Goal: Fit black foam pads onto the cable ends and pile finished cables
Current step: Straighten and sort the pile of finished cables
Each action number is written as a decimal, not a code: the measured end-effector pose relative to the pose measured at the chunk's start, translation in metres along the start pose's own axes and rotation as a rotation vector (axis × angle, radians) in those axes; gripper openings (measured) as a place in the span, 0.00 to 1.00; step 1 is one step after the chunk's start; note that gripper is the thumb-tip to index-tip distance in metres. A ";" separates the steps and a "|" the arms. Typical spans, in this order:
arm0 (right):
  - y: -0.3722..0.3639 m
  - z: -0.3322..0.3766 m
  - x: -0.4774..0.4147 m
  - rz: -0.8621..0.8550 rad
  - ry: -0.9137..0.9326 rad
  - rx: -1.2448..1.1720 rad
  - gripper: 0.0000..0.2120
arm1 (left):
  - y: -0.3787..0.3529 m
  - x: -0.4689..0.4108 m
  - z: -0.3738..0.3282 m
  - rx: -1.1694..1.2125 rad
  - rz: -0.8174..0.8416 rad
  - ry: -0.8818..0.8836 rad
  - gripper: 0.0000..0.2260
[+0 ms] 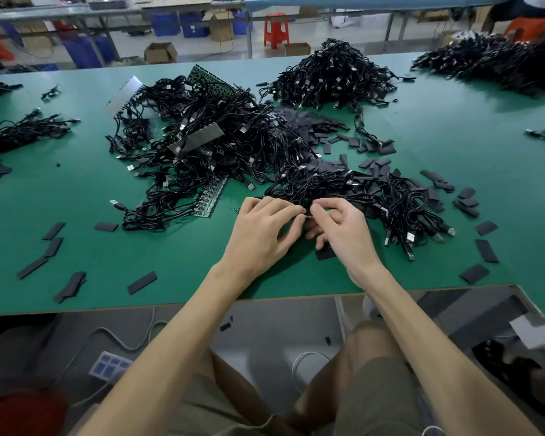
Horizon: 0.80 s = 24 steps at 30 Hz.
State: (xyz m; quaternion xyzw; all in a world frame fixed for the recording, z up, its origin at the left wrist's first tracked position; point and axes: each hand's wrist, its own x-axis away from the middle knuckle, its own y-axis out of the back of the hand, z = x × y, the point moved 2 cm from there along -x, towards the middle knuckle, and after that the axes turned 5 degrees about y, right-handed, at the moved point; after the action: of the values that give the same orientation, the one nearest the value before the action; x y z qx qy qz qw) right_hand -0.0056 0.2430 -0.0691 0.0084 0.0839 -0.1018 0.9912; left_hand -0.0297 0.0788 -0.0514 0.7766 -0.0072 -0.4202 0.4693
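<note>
My left hand [263, 229] and my right hand [340, 229] meet at the near middle of the green table [170, 247], fingers curled, pinching a small cable end [309, 216] between them. A black foam pad [325, 253] lies on the table just under my right hand. Right behind my hands lies a tangle of black cables [343, 187] with metal plugs. A large heap of black cables [208, 136] mixed with green circuit strips spreads to the left of it. Loose black foam pads [375, 166] are scattered among and around the cables.
More cable heaps sit at the far middle [334, 73], far right [497, 58] and left edge [22, 127]. Single foam pads [141, 282] lie along the near table edge. Beyond the table are benches, cardboard boxes and a red stool [276, 28].
</note>
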 end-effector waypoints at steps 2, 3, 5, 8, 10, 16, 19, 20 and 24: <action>0.001 0.000 0.000 0.002 0.006 -0.006 0.07 | -0.001 0.000 -0.001 0.039 0.030 -0.022 0.10; 0.002 0.001 0.000 0.002 0.011 -0.019 0.08 | -0.001 0.000 -0.002 0.054 0.045 -0.033 0.10; 0.004 0.002 0.000 0.002 0.023 -0.051 0.10 | -0.001 0.000 -0.004 0.073 0.068 -0.036 0.11; 0.005 0.003 0.000 0.012 0.059 -0.052 0.12 | 0.001 0.000 -0.004 0.091 0.108 0.002 0.15; 0.004 0.004 0.001 0.021 0.085 -0.045 0.13 | 0.001 0.000 -0.003 0.107 0.148 0.049 0.17; 0.003 0.003 0.001 0.044 0.113 0.043 0.13 | -0.004 0.000 0.000 0.112 0.214 0.143 0.17; 0.001 0.001 0.001 0.054 0.098 0.105 0.12 | -0.004 -0.001 0.003 0.120 0.211 0.114 0.16; 0.000 0.000 0.001 0.061 0.095 0.127 0.12 | -0.005 -0.001 0.004 0.118 0.202 0.102 0.15; -0.004 0.000 0.002 0.068 0.127 0.277 0.11 | -0.006 0.000 0.005 0.076 0.152 0.079 0.10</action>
State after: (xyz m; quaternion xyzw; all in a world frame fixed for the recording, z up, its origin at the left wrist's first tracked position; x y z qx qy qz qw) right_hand -0.0044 0.2391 -0.0695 0.1541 0.1311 -0.0778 0.9762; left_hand -0.0353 0.0791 -0.0566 0.8070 -0.0637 -0.3518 0.4700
